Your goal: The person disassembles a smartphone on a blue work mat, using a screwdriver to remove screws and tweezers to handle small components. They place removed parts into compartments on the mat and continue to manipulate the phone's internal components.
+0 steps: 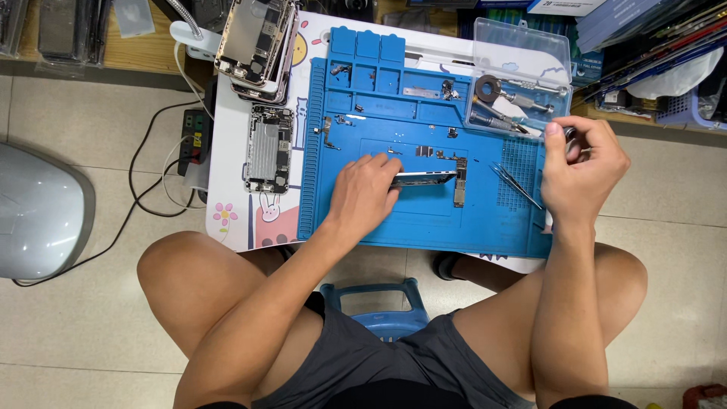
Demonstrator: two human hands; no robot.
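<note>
A dark, flat phone part [425, 179], seen nearly edge-on, lay across the middle of the blue work mat [424, 220], inside the mat's shallow central recess. The left hand [365, 191] rested on the part's left end, fingers curled over it and pressing it down against the mat. A narrow circuit board [460, 182] stood just beside the part's right end, with several small metal pieces [424, 151] lying close above it.

The right hand [581, 173] was raised over the mat's right edge, fingers closed in a pinch around a small dark object [569, 138]; what that object was could not be told. A pair of tweezers [515, 183] lay slantwise on the mat's dotted patch, between the circuit board and the right hand.

At the mat's upper right corner stood an open clear plastic box [522, 45] holding screwdriver tools [522, 98]. The mat's upper compartments held scattered screws and small brackets [448, 91].

The mat lay on a small white table [227, 189] printed with cartoon figures. To the mat's left, on the table, lay an opened phone body [268, 148], and above it a stack of further phone bodies [256, 47]. A power strip [194, 132] with black cables hung beside the table's left edge. The person sat on a blue stool [375, 303] over a tiled floor [76, 341].
</note>
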